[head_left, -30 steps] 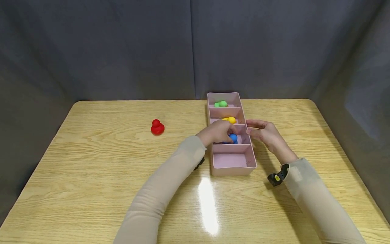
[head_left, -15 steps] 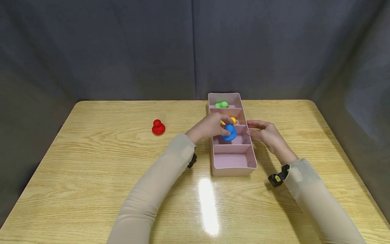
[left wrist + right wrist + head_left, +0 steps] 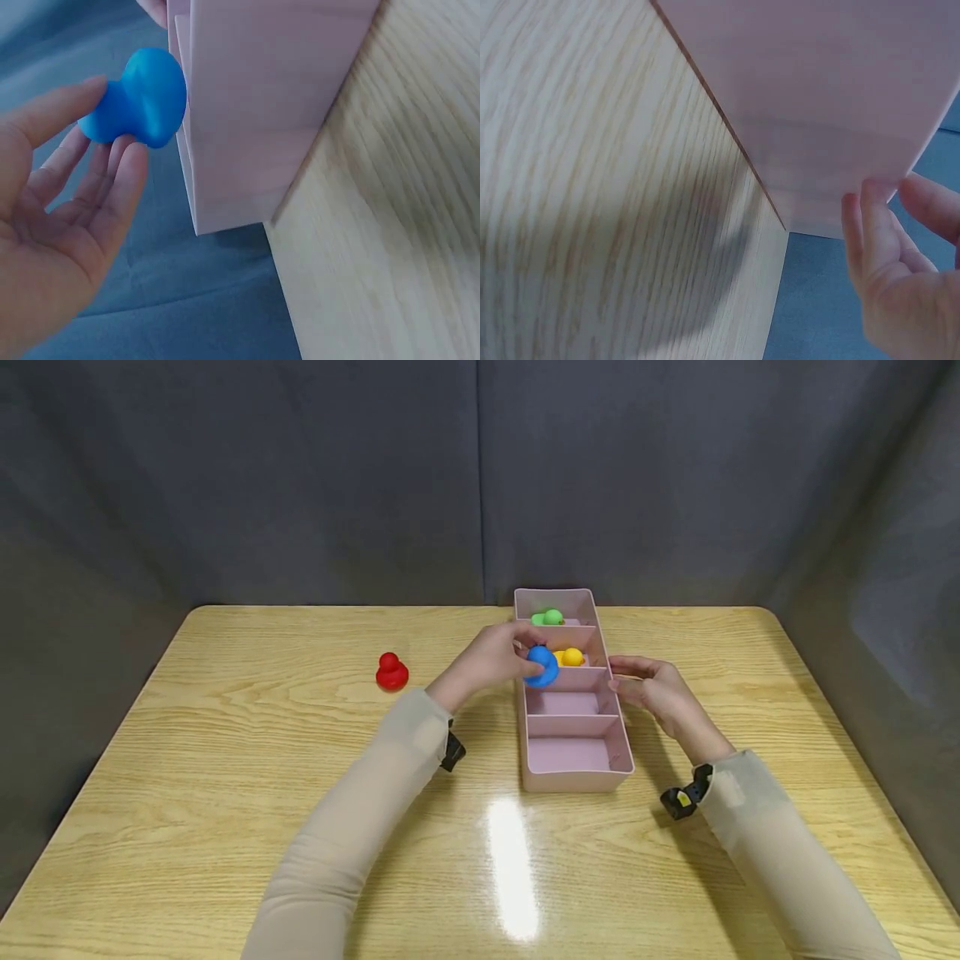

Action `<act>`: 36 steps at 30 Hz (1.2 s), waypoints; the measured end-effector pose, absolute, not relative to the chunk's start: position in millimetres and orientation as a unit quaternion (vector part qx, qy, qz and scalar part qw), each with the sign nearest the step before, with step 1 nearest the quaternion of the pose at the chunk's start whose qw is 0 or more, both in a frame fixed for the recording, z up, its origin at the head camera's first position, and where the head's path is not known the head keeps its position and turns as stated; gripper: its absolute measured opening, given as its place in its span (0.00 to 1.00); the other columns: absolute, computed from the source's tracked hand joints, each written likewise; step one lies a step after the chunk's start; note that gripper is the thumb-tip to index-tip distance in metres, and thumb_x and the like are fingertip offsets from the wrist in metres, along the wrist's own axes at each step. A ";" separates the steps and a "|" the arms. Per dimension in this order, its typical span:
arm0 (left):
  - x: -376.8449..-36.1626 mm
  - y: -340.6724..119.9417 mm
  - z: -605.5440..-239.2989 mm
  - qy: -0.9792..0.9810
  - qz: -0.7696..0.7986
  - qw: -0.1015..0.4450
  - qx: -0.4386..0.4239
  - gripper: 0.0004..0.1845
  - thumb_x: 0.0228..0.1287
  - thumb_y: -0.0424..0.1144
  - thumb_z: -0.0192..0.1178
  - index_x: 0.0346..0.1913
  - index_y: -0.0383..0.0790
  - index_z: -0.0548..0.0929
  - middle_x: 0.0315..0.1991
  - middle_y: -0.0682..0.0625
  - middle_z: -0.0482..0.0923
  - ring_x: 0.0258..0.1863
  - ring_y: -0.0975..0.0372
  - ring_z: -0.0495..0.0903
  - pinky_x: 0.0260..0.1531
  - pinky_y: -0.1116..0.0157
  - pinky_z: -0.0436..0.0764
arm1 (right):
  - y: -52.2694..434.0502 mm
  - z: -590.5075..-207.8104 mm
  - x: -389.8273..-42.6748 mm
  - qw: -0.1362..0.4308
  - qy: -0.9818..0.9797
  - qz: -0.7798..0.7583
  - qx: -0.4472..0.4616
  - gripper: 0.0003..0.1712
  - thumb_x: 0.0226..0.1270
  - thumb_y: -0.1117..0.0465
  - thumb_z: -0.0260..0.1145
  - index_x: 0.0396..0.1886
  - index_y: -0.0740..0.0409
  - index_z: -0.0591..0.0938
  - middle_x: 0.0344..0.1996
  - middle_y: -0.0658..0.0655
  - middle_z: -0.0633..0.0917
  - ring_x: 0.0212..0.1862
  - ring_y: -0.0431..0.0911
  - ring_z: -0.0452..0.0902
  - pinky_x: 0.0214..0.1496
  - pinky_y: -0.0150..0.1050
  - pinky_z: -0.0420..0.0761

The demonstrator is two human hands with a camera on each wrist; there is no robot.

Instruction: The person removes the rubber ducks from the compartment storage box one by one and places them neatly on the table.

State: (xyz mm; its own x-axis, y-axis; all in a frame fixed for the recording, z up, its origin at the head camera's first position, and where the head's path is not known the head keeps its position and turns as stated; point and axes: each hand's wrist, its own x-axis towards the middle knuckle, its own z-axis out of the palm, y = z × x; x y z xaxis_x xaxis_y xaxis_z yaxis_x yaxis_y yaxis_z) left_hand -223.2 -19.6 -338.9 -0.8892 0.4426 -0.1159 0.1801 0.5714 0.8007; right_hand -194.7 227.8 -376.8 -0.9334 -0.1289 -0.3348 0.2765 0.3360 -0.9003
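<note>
Dark grey curtain [image 3: 315,485] hangs behind and on both sides of my wood-grained tabletop [image 3: 225,810]; on it, right of centre, stands a pink box [image 3: 576,783] with four compartments in a row. Blue duck [image 3: 542,666] first: my left hand [image 3: 486,657] pinches it between thumb and fingertips; it is held at the box's left rim, level with the middle compartments, though I cannot tell whether it touches that rim. My right hand [image 3: 662,689] rests lightly at the box's right wall, fingers fairly straight, gripping nothing that I can make out. Just beyond the blue duck, the yellow duck [image 3: 572,657] sits in the second compartment from the far end; the green duck [image 3: 553,617] is in the farthest; well apart to the left, the red duck [image 3: 392,672] stands on the tabletop. I judge the step in hand to be carrying the blue duck across the left rim, probably outward; the next move would call for clearing that edge, my right hand steadying the box, then an upright set-down.
</note>
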 end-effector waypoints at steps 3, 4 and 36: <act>-221.3 -26.8 -339.7 0.873 0.435 0.151 0.162 0.20 0.60 0.33 0.65 0.55 0.38 0.78 0.52 0.44 0.77 0.50 0.55 0.77 0.51 0.64 0.81 | 228.0 -376.7 -194.8 0.177 0.801 -0.570 0.046 0.32 0.70 0.63 0.56 0.71 0.65 0.62 0.67 0.68 0.66 0.39 0.24 0.74 0.45 0.17 0.76; -220.2 -29.2 -339.8 0.872 0.439 0.151 0.157 0.19 0.60 0.33 0.65 0.55 0.38 0.78 0.52 0.45 0.77 0.50 0.55 0.77 0.51 0.64 0.81 | 227.8 -376.4 -194.7 0.177 0.801 -0.570 0.046 0.32 0.70 0.63 0.56 0.71 0.65 0.62 0.67 0.68 0.66 0.39 0.24 0.74 0.45 0.17 0.76; -205.3 -161.4 -345.9 0.899 0.420 0.112 0.042 0.23 0.63 0.39 0.63 0.60 0.40 0.74 0.59 0.42 0.74 0.55 0.50 0.76 0.50 0.57 0.80 | 226.2 -375.1 -192.8 0.173 0.791 -0.586 0.041 0.32 0.69 0.65 0.56 0.71 0.67 0.61 0.67 0.69 0.66 0.40 0.25 0.75 0.45 0.18 0.77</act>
State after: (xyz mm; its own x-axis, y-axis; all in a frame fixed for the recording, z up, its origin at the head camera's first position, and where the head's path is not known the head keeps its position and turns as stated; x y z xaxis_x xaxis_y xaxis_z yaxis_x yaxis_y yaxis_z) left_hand -205.3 -161.4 -345.9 -0.9714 0.1694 -0.1665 -0.0191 0.6429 0.7657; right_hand -192.8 226.2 -375.1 -0.9365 -0.1390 -0.3219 0.2673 0.3110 -0.9120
